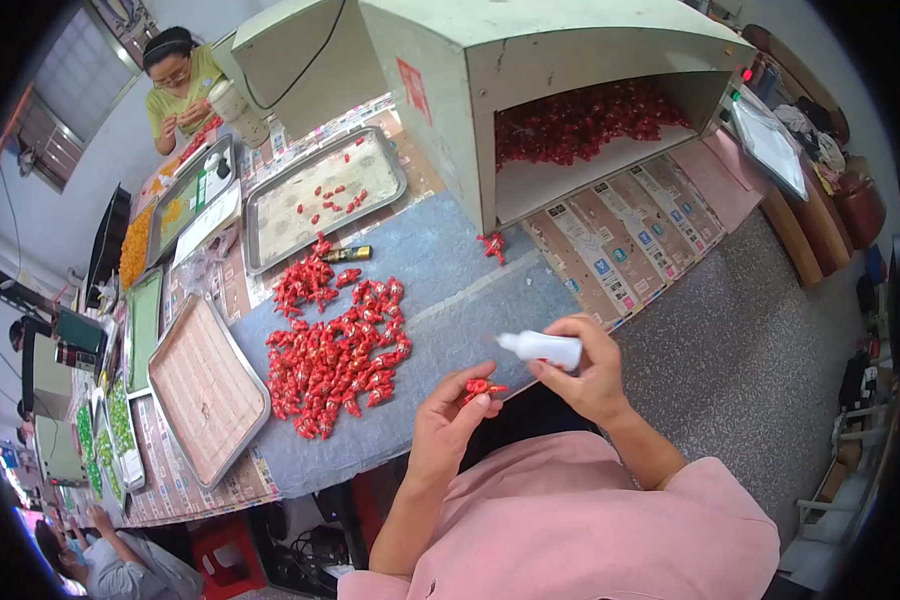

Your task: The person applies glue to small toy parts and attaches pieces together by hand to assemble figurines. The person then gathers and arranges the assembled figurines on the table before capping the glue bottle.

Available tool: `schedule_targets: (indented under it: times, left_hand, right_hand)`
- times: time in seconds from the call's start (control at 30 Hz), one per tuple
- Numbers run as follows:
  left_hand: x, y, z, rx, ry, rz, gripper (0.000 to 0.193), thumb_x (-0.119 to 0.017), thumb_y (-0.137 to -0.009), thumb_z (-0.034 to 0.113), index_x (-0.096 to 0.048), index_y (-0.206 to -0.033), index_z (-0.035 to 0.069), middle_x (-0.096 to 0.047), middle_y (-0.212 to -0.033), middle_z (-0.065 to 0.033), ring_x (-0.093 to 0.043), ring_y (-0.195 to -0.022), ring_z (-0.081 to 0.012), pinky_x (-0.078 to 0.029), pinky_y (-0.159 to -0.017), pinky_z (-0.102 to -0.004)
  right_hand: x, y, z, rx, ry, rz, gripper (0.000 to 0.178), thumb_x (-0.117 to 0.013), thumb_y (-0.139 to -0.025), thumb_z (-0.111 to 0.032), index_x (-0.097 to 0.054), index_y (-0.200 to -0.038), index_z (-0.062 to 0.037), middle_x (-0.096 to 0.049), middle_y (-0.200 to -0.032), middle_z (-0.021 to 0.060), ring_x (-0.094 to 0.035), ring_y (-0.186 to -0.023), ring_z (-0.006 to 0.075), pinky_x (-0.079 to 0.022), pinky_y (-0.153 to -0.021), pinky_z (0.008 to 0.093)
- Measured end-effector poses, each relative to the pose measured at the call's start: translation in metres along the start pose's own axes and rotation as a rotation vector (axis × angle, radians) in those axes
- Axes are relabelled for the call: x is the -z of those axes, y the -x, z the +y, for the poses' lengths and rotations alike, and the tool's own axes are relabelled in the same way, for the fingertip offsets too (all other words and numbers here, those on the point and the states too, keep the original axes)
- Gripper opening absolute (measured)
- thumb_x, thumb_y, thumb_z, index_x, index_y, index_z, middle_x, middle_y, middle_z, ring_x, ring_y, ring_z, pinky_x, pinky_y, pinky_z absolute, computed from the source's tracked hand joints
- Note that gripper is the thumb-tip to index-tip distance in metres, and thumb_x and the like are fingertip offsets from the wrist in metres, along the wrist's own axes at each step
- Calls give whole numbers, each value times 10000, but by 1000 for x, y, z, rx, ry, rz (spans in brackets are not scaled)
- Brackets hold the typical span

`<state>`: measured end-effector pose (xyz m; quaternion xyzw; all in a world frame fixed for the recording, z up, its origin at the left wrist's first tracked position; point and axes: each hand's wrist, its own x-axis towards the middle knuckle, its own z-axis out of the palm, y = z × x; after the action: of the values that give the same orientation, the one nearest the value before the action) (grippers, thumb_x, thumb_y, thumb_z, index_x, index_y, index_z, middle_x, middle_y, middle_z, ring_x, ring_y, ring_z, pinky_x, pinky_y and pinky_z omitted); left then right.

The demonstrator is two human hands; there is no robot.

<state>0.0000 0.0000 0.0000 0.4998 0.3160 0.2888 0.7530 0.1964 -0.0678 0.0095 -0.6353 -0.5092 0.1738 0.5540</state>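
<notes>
Left hand (448, 418) pinching a small red wrapped piece (481, 387) between fingertips, held up just over the near edge of the table (440, 270). Right hand (588, 370) closed round a little white squeeze bottle (542, 347), nozzle pointing left, tip sitting just above and beside that red piece but not touching it as far as can be made out. Pink sleeves coming up from the bottom.

Moving out: big loose pile of the same red wrapped pieces (335, 355) spread on the grey cloth just left of the hands. One stray red cluster (491, 245) further back by the foot of the pale green box-shaped machine (570, 90), which has a heap more red pieces on its inner shelf. Small dark bottle with a yellow band (347, 254) lying on its side behind the pile.

Empty-looking metal tray (208, 385) to the left of the pile, another metal tray (320, 195) behind with a few red bits scattered in it. Further left, trays of orange and green stuff, too small to tell apart properly. Another person in a yellow-green top (175, 85) at the far end of the table, hands up near the chest.
</notes>
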Motion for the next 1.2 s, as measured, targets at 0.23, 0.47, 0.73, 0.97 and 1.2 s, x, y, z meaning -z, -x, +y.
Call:
schedule_targets:
  times: [0.23,0.47,0.73,0.97,1.2]
  left_hand:
    - [2,12,8,60,308,43,338,-554,-914,24,-543,-1248,-22,-635,-1029,-95,-646,-854,-147,-533,-788,-276]
    - [8,15,3,65,369,54,340,-544,-904,12,-542,-1240,-39,-645,-1035,-120,-657,-860,-172,-545,-756,-298]
    - [5,20,2,39,393,84,347,-527,-894,-14,-539,-1239,-43,-632,-1049,-124,-656,-843,-186,-555,-750,-314]
    - [-5,24,0,65,469,55,360,-548,-887,-28,-534,-1246,-44,-622,-1069,-132,-645,-858,-185,-533,-773,-311]
    - [0,29,-4,59,552,35,369,-542,-897,-1,-514,-1260,-63,-615,-1097,-145,-623,-929,-185,-512,-850,-306]
  right_hand:
    - [-30,-22,11,-54,20,-85,331,-708,-770,-63,-598,-1078,-13,-640,-1045,110,-624,-955,205,-485,-842,311]
    - [-10,-32,7,13,-10,-134,394,-660,-777,-59,-557,-1156,-26,-639,-1097,127,-610,-1055,246,-461,-924,351]
    - [32,-163,83,388,472,156,207,-592,-784,9,-651,-979,-23,-646,-1064,124,-578,-1023,325,-469,-890,393]
    - [23,-242,137,413,878,177,272,-593,-734,-32,-682,-987,-77,-638,-1076,112,-565,-1018,311,-489,-873,404]
    - [19,-227,122,402,676,180,238,-605,-701,13,-676,-921,-46,-630,-972,153,-582,-962,342,-494,-829,401]
